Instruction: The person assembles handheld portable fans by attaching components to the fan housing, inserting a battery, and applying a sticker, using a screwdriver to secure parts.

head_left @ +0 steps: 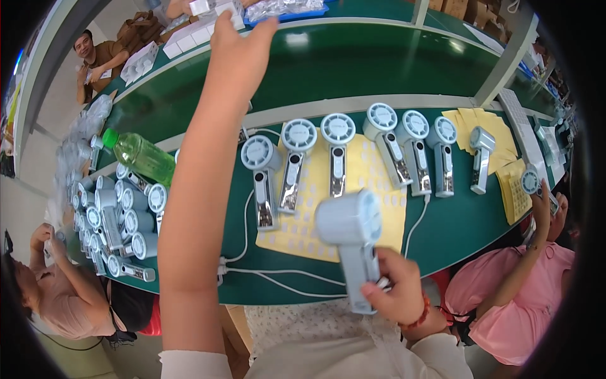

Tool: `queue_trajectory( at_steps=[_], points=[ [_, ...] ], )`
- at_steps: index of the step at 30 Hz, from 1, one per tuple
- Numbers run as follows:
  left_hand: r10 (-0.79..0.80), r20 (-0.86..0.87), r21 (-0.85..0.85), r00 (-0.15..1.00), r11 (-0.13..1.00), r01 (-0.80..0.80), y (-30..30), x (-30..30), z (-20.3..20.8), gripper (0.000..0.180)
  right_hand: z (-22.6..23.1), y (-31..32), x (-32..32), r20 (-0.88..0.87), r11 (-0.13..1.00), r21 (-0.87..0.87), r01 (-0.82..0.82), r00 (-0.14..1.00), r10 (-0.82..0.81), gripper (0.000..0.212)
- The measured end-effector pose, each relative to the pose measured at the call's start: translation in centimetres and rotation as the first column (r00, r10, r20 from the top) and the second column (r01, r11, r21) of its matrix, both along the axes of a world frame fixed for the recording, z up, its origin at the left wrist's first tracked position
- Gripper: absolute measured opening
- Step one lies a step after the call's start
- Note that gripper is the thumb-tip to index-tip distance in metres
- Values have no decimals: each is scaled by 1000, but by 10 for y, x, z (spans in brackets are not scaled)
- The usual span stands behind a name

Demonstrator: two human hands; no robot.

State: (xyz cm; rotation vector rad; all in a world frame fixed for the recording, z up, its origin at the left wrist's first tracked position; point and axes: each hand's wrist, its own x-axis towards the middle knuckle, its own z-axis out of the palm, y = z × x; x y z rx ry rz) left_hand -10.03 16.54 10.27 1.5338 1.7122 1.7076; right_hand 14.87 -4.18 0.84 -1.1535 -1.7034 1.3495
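Observation:
My right hand [398, 287] is closed round the handle of a pale blue handheld fan [350, 221], raised near the table's front edge, slightly blurred. A white cable end appears between its fingers and the handle. My left arm stretches far forward over the table, and my left hand [243, 54] is at the raised back shelf, thumb and finger apart. It is beside small white boxes [189, 39] and a blue tray [287, 16] of clear plastic bags; whether it touches a box I cannot tell. Several more fans [338, 151] lie in a row before me, partly on a yellow sheet [303, 237].
Many fans [136, 221] are piled at the left beside a green-capped bottle [142, 155]. White cables [284, 271] cross the green table [262, 294]. Yellow sheets [489, 136] lie at the right. Co-workers sit on both sides, one holding a fan [530, 182]; another person is behind the shelf.

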Motion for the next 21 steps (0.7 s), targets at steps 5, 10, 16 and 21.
queue_trajectory(
  at_steps=[5, 10, 16, 21],
  points=[
    [-365, 543, 170, 756, 930, 326, -105, 54, 12, 41, 10, -2, -1, -498, 983, 0, 181, 853, -157, 55],
    [-712, 684, 233, 162, 423, 875, -175, 93, -42, 49, 36, 3, -9, -559, 997, 11, 70, 828, -52, 49],
    [-517, 855, 398, 52, 716, 574, -179, 112, -49, 42, 23, 6, -2, -440, 960, 164, 229, 888, -136, 23],
    [-378, 907, 410, -183, 705, 579, -176, 103, -49, 38, 17, -19, 0, -555, 994, -106, -24, 831, -39, 29]
  ],
)
